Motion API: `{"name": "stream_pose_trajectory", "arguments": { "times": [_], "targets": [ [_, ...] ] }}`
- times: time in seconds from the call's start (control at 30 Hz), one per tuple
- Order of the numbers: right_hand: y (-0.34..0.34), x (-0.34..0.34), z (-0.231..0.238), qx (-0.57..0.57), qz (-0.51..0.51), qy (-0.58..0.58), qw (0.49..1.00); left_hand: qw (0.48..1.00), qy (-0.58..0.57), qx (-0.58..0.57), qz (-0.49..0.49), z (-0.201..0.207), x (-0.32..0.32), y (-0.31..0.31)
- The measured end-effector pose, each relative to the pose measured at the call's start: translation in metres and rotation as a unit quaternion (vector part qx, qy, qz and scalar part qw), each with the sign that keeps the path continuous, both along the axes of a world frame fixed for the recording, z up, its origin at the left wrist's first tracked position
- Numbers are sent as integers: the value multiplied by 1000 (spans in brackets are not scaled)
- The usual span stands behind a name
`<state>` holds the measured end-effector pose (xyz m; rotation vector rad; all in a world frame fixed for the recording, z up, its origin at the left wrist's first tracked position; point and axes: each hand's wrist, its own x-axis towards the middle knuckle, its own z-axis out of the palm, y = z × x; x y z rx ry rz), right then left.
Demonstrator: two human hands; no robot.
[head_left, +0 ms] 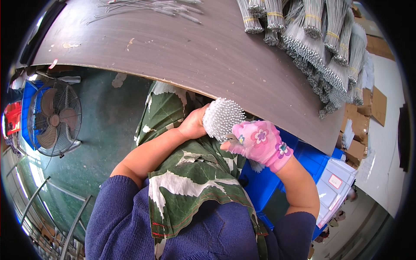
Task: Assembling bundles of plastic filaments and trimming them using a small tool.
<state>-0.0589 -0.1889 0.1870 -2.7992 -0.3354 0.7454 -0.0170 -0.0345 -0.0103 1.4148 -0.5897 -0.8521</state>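
A thick bundle of thin wire brushes (223,117) is in front of my body, just below the table edge, its white, dotted end turned up toward me. My bare left hand (193,124) is closed around the left side of that bundle. On its lower right side, my right hand (262,143), in a pink glove with flower patterns, is closed against it with the thumb pointing left. Below the glove a little more of the grey wires shows. The fingertips of my left hand are hidden behind the bundle.
Many tied bundles of wire brushes (320,65) are piled at the table's right. Loose brushes (173,8) lie at its far left. Blue bins (264,190) and a white box (336,184) stand right of my lap. A floor fan (54,119) stands at left, cardboard (359,130) at right.
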Motion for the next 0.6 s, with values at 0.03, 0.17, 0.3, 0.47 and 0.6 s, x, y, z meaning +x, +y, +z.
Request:
{"name": "stream_pose_trajectory", "arguments": {
  "times": [0.03, 0.17, 0.3, 0.47, 0.6],
  "targets": [
    [0, 1, 0, 1, 1, 0, 1000, 1000, -7, 14, -6, 2, 1, 1],
    [-11, 9, -3, 109, -33, 70, 991, 1000, 10, -16, 3, -5, -3, 0],
    [-30, 3, 2, 441, -320, 313, 778, 999, -45, -25, 9, -8, -2, -2],
    [-19, -4, 8, 313, -359, 340, 810, 997, -75, -6, 24, -11, -3, -1],
    [-18, -15, 8, 276, -227, 160, 920, 996, -77, -18, 29, -9, -2, -2]
  ]
}}
